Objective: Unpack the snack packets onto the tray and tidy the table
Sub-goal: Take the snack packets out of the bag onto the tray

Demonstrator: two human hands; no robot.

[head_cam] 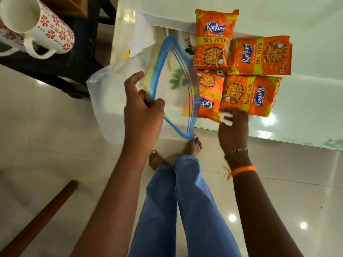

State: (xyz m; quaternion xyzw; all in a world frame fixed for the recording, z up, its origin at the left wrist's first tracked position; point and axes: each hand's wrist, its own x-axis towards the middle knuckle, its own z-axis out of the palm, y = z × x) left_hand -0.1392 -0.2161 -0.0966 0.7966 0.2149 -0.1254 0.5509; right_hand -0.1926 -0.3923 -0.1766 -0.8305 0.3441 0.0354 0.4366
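Several orange Kurkure snack packets lie on a white floral tray (148, 34) on the table: one at the back (213, 38), one to its right (259, 56), one at the front right (250, 95) and one at the front left (209, 97). My left hand (143, 108) pinches the blue zip edge of a clear zip-lock bag (115, 93), held open in the air beside the tray. The bag looks empty. My right hand (232, 128) is at the near edge of the front packets, its fingers blurred; whether they touch a packet is unclear.
The glossy pale table (306, 108) runs to the right; its near edge passes just under my right hand. A white mug with red flowers (37, 25) sits on a dark stand at the upper left. My legs and bare feet stand on the tiled floor below.
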